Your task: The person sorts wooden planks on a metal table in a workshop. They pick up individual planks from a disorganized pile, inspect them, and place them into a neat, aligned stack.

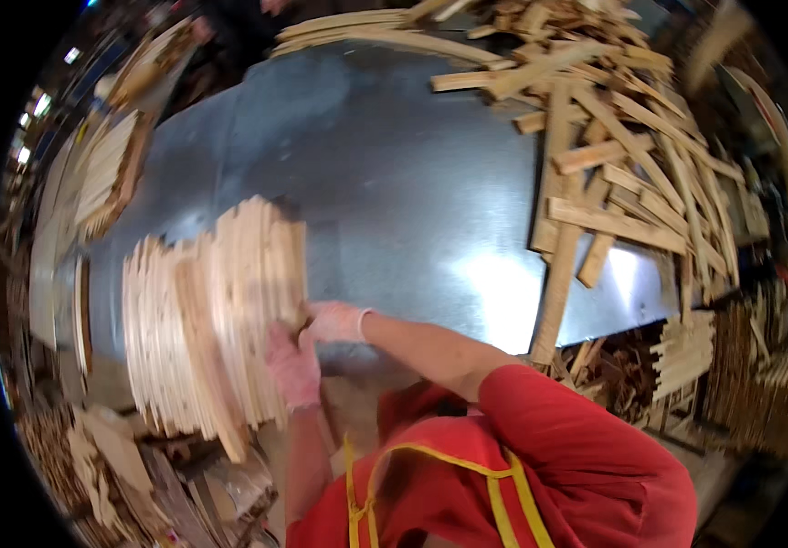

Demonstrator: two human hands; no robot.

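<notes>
From my remote seat I see a row of pale wooden strips [261,274] packed side by side at the near left, their far ends uneven. One tanner strip [200,347] slants among them, its near end jutting past its neighbours.

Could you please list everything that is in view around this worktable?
Metal table: one, grey, centre
Aligned wood strips: too many to count, pale, table's near left
Loose wood pieces: many, tan, heaped at right
Long strips: several, tan, table's far edge
Stacked strips: one stack, pale, far left
Scrap wood: many, brownish, lower left
Strip stack: one, pale, lower right
Lights: several, white, upper left
Clothing: red, yellow trim, lower centre
Left hand: one, pink-gloved, at aligned strips
Right hand: one, pale-gloved, beside left hand
</notes>
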